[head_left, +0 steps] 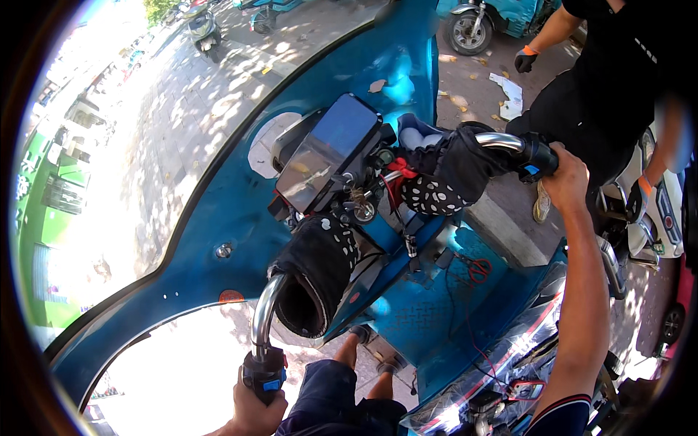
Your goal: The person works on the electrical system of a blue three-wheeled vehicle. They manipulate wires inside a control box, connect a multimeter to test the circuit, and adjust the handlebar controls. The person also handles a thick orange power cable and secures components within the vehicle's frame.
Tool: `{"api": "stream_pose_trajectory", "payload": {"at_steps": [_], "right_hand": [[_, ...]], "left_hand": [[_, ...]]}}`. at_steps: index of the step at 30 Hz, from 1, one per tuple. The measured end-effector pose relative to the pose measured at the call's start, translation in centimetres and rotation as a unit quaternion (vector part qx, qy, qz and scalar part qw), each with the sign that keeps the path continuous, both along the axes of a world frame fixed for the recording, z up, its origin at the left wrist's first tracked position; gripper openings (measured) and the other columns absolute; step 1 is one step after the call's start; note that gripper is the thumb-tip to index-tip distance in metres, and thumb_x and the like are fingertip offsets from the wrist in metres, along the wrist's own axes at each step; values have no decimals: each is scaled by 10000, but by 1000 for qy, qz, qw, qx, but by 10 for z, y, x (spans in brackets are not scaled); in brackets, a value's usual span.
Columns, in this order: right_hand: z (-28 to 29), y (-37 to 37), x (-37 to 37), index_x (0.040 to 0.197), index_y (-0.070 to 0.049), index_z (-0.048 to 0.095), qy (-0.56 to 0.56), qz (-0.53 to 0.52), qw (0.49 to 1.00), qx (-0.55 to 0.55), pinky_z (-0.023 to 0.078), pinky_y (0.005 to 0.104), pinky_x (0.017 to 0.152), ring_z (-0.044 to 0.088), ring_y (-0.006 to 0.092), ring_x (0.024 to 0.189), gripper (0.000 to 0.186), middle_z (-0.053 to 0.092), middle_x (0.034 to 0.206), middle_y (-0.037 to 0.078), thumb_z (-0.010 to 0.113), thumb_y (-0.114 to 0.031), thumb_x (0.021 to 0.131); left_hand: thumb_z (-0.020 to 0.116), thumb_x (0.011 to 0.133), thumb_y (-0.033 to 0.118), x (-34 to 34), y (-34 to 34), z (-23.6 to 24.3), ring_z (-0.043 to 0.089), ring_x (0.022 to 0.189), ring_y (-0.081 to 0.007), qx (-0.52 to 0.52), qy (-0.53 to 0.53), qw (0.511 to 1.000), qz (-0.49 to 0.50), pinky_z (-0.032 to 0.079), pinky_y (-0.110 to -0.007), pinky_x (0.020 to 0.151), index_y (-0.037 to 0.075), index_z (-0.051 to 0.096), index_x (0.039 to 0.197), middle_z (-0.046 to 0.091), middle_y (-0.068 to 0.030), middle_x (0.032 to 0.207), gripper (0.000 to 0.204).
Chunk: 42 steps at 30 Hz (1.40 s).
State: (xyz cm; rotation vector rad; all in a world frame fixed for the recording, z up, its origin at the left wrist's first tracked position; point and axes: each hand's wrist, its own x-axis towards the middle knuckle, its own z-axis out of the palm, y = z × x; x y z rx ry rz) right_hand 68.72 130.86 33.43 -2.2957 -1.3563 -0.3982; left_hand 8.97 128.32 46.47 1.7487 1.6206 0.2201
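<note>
My left hand (pixel 254 410) is wrapped round the left handlebar grip at the lower end of a bent chrome bar (pixel 265 312). Over on the right, my right hand (pixel 568 178) closes round the other grip, beside a black switch housing (pixel 536 156) with a blue button. Two black hand muffs with white spots, the left muff (pixel 313 272) and the right muff (pixel 440 182), sit inward of the grips on the bars. Between them is a dark-screened display (pixel 331 152), with keys and a red strip (pixel 401 168) near the steering stem.
The blue front shell (pixel 218 218) of a three-wheeled vehicle curves around the handlebar. Red-handled scissors (pixel 478 270) and thin wires lie on its blue footboard (pixel 414 312). A red meter (pixel 527 390) rests lower right. A gloved person (pixel 603 87) stands close by at right.
</note>
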Motion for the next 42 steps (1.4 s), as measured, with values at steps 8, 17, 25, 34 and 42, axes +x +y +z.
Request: {"api": "stream_pose_trajectory", "payload": {"at_steps": [8,17,25,34,42], "right_hand": [[25,10,2,1074,-154,742,89,21,986,-142,565,470,882,713,400,990,417,759,985,166,826,-121,666],[31,-9,4,1136,-87,627,119,51,978,-163,512,484,944,681,395,1071,425,724,1071,163,775,-184,749],[26,-12,17,1176,-48,580,133,77,971,-182,518,508,945,656,409,1136,482,683,1171,177,755,-172,744],[23,-12,22,1227,-71,562,153,88,968,-176,505,487,928,654,423,1098,612,685,1115,203,849,-224,708],[38,-19,19,1202,-26,585,186,96,959,-189,494,498,950,642,430,1148,703,671,1146,211,890,-440,722]], "left_hand": [[554,829,-72,-47,2,-29,528,855,-113,-4,-62,998,-9,474,-239,732,51,456,1400,575,-20,1073,592],[552,830,-91,-31,-3,-16,495,783,-170,20,29,999,-26,476,-348,712,21,421,1412,546,-16,981,607],[553,855,-45,-34,-1,-11,427,634,-154,12,88,994,-69,384,-363,567,20,535,841,481,-19,748,69],[520,768,-12,13,1,-4,538,895,-248,161,1,973,-164,447,-418,790,17,528,869,608,-141,1040,105],[530,763,49,-17,5,-16,544,1052,-326,148,5,969,-199,423,-455,919,5,548,908,615,-192,1188,153]]}}
